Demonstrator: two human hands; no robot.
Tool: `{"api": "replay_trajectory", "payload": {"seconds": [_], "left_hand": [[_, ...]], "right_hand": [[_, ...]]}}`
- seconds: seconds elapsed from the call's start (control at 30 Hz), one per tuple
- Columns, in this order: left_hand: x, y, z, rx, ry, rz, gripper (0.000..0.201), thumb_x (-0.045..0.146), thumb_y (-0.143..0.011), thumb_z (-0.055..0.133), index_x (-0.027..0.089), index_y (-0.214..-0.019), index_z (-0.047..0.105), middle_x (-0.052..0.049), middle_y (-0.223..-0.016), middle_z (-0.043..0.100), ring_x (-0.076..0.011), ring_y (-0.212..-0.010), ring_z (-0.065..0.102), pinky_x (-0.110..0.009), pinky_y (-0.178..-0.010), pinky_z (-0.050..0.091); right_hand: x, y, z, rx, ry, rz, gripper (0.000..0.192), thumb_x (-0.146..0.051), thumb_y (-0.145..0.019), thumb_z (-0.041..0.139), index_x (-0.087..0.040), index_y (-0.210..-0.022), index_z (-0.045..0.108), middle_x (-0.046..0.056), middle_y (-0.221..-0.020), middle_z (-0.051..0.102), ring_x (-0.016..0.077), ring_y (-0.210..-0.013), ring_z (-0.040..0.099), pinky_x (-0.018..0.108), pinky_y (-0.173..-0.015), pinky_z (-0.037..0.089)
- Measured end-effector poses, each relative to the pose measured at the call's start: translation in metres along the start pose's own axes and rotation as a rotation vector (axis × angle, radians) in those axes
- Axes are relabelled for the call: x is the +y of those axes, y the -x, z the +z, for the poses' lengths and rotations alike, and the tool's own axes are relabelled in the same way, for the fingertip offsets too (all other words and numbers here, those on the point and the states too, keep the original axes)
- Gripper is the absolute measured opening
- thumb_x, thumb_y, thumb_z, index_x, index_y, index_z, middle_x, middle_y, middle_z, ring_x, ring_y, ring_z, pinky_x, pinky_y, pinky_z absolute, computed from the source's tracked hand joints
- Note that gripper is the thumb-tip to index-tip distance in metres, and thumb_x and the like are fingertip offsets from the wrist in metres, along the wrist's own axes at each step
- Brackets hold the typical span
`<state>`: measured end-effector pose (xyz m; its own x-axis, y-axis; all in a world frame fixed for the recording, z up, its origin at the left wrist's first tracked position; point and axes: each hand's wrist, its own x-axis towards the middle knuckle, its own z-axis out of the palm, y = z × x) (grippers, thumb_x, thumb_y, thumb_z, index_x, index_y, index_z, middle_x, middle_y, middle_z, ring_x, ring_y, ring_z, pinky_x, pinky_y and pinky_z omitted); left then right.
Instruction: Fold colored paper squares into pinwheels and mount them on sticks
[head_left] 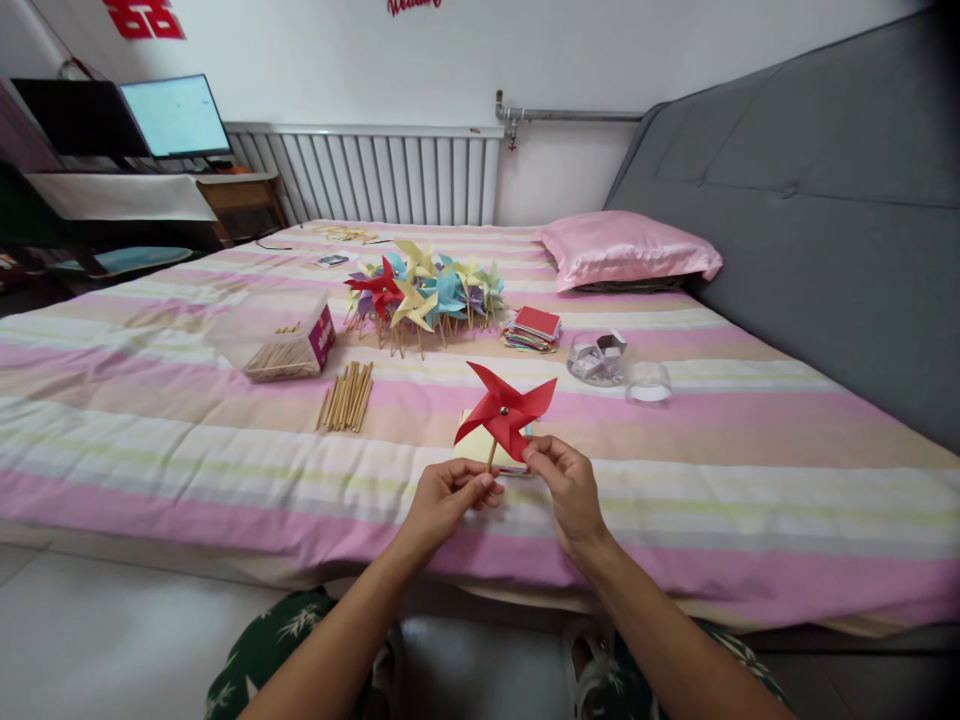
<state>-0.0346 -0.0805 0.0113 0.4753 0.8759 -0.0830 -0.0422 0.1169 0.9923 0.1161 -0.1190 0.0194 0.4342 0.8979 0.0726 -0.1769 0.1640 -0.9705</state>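
A red paper pinwheel [508,406] on a thin wooden stick stands upright above the near edge of the striped bed [150,440]. My left hand [448,497] pinches the stick just below the wheel. My right hand [565,483] touches the wheel's lower right blade with its fingertips. Under the pinwheel a yellow paper square [471,447] lies on the sheet.
A heap of finished coloured pinwheels [424,288] lies mid-bed. Loose wooden sticks [347,396] and a clear box of sticks [279,340] are to the left. A stack of paper squares [533,329], two clear round containers [598,358], a pink pillow [626,249] and a grey headboard [825,200] are on the right.
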Motion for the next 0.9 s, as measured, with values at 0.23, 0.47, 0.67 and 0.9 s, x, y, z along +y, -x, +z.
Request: {"api": "replay_trajectory", "payload": {"seconds": [0.23, 0.47, 0.67, 0.9], "left_hand": [[-0.0020, 0.0010, -0.0004, -0.001, 0.013, -0.011, 0.033, 0.040, -0.070, 0.071, 0.012, -0.086, 0.069, -0.009, -0.075, 0.073, -0.0140, -0.061, 0.065, -0.022, -0.056, 0.045], [-0.0039, -0.0006, -0.0003, 0.002, 0.027, -0.019, 0.034, 0.040, -0.068, 0.072, 0.012, -0.084, 0.069, -0.009, -0.074, 0.073, -0.0141, -0.060, 0.065, -0.022, -0.056, 0.045], [-0.0016, -0.0008, -0.0002, 0.057, 0.059, -0.027, 0.033, 0.040, -0.069, 0.072, 0.011, -0.084, 0.068, -0.009, -0.074, 0.073, -0.0139, -0.059, 0.065, -0.021, -0.055, 0.044], [-0.0034, -0.0037, -0.0024, 0.155, 0.111, -0.008, 0.033, 0.040, -0.071, 0.070, 0.012, -0.087, 0.064, -0.009, -0.079, 0.074, -0.0124, -0.057, 0.064, -0.020, -0.053, 0.043]], "right_hand": [[0.0011, -0.0036, -0.0027, 0.090, -0.076, -0.010, 0.017, -0.029, -0.069, 0.065, -0.018, -0.059, 0.056, 0.000, -0.074, 0.063, 0.0138, -0.067, 0.050, 0.026, -0.063, 0.037], [0.0011, -0.0049, -0.0034, 0.104, -0.098, -0.021, 0.018, -0.029, -0.069, 0.065, -0.018, -0.059, 0.055, -0.001, -0.073, 0.062, 0.0116, -0.063, 0.048, 0.025, -0.060, 0.035], [0.0006, -0.0032, -0.0038, 0.056, -0.128, -0.090, 0.020, -0.039, -0.079, 0.060, -0.019, -0.077, 0.061, -0.002, -0.071, 0.058, 0.0113, -0.066, 0.050, 0.024, -0.063, 0.037], [0.0078, 0.0035, 0.0050, -0.108, 0.003, 0.074, 0.030, -0.036, -0.066, 0.074, -0.017, -0.085, 0.060, 0.002, -0.080, 0.063, 0.0146, -0.074, 0.058, 0.027, -0.069, 0.044]]}}
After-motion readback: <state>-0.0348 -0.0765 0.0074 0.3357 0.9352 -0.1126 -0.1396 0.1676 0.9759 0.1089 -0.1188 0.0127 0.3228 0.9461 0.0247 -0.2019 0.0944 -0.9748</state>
